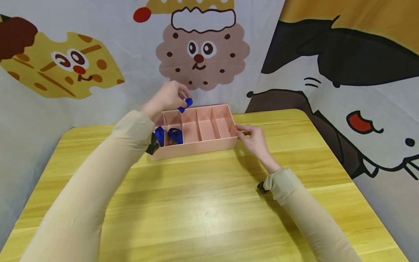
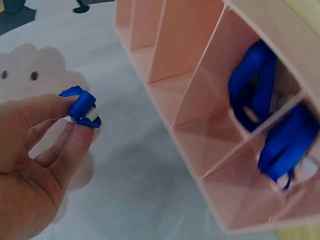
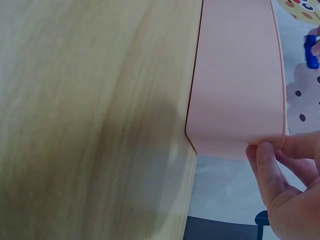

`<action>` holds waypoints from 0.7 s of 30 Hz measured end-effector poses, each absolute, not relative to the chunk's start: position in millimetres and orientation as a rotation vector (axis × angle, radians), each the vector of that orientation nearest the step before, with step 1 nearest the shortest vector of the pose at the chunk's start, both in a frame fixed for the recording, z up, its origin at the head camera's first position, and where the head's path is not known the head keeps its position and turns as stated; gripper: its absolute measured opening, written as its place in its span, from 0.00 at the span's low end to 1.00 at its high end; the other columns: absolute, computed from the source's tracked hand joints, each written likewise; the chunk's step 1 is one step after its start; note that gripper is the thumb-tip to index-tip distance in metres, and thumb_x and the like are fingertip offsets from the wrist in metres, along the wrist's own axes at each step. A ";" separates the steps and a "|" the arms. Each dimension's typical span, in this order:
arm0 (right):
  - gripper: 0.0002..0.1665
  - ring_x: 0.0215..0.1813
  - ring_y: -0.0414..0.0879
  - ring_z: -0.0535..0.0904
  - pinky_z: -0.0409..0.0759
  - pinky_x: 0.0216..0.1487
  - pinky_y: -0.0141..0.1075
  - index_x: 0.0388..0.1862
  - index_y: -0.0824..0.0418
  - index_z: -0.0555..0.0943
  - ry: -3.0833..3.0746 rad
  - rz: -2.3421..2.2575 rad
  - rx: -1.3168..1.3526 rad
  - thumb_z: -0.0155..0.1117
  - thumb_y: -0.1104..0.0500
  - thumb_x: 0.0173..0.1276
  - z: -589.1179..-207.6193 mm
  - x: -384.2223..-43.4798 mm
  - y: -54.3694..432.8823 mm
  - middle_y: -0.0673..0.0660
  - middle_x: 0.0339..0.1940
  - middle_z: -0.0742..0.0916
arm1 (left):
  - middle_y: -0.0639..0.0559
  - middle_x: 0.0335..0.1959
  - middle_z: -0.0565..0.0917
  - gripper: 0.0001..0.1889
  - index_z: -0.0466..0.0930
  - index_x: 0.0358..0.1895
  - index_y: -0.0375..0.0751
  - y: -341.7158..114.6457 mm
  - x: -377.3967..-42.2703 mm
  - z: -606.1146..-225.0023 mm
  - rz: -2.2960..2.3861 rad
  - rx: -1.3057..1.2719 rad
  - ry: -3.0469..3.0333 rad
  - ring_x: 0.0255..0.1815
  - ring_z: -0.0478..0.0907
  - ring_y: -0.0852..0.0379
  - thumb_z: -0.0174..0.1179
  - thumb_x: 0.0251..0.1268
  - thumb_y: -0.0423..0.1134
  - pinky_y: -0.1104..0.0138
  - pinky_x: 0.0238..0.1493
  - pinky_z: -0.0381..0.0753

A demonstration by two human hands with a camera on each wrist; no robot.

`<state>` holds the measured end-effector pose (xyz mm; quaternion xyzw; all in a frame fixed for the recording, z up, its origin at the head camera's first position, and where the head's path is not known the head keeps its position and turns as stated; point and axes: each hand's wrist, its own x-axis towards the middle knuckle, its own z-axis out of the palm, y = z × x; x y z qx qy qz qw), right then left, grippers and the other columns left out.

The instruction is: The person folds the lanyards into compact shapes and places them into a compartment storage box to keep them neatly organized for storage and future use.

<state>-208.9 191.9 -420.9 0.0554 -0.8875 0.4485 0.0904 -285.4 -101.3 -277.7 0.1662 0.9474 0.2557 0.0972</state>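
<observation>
Above the back rim of a pink divided box (image 1: pixel 199 146), my left hand (image 1: pixel 168 96) pinches a small folded blue ribbon (image 2: pixel 83 105) between thumb and fingertips. A bit of white shows at its fold in the left wrist view. Two more blue ribbons lie inside the box: one looped ribbon (image 1: pixel 175 135) in the second compartment from the left, another ribbon (image 1: pixel 159 136) in the leftmost one, partly hidden by my left wrist. My right hand (image 1: pixel 253 138) grips the box's right end wall near its upper edge, with thumb and fingers at the rim.
The box stands at the back of a wood-grain table (image 1: pixel 196 203), close to a cloth backdrop (image 1: pixel 131 22) printed with cartoon figures. Thin upright dividers (image 1: pixel 198 125) separate its compartments. A dark wrist strap (image 1: pixel 152 145) sits against the box's left front.
</observation>
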 end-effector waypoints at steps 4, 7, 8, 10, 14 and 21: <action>0.17 0.54 0.65 0.90 0.88 0.58 0.55 0.60 0.70 0.86 -2.636 1.351 0.174 0.63 0.67 0.76 -420.3 -208.7 189.9 0.71 0.58 0.89 | 0.32 0.58 0.86 0.16 0.86 0.58 0.35 -95.4 -292.2 -297.3 0.749 0.477 2.787 0.58 0.84 0.40 0.60 0.69 0.27 0.59 0.51 0.84; 0.17 0.54 0.65 0.90 0.88 0.59 0.55 0.60 0.70 0.86 -2.642 1.365 0.166 0.63 0.67 0.76 -419.9 -208.6 189.8 0.70 0.59 0.89 | 0.33 0.57 0.87 0.16 0.87 0.56 0.35 -92.7 -296.0 -310.7 0.737 0.462 2.790 0.57 0.84 0.41 0.60 0.67 0.27 0.59 0.50 0.83; 0.17 0.54 0.65 0.89 0.88 0.59 0.55 0.60 0.70 0.86 -2.645 1.364 0.165 0.62 0.67 0.76 -419.9 -208.6 190.1 0.70 0.59 0.89 | 0.34 0.56 0.87 0.16 0.87 0.55 0.36 -92.1 -297.2 -314.8 0.730 0.457 2.793 0.56 0.84 0.41 0.60 0.66 0.27 0.60 0.49 0.83; 0.17 0.54 0.64 0.90 0.88 0.59 0.54 0.60 0.70 0.86 -2.645 1.368 0.161 0.62 0.67 0.77 -420.0 -208.7 190.8 0.70 0.59 0.89 | 0.34 0.55 0.87 0.16 0.87 0.54 0.36 -91.2 -299.0 -322.6 0.727 0.455 2.794 0.54 0.84 0.42 0.60 0.65 0.26 0.61 0.48 0.83; 0.17 0.54 0.65 0.90 0.88 0.59 0.55 0.60 0.70 0.86 -2.630 1.367 0.170 0.63 0.68 0.76 -420.8 -208.8 191.7 0.70 0.58 0.89 | 0.34 0.56 0.87 0.15 0.87 0.53 0.35 -89.7 -301.7 -335.7 0.727 0.464 2.773 0.53 0.83 0.42 0.62 0.64 0.26 0.60 0.47 0.85; 0.16 0.52 0.66 0.90 0.88 0.59 0.55 0.58 0.72 0.86 -2.615 1.361 0.191 0.64 0.68 0.75 -421.9 -208.8 192.2 0.71 0.57 0.89 | 0.34 0.55 0.88 0.14 0.87 0.52 0.34 -86.8 -301.9 -347.2 0.703 0.458 2.763 0.57 0.82 0.40 0.65 0.63 0.26 0.53 0.60 0.84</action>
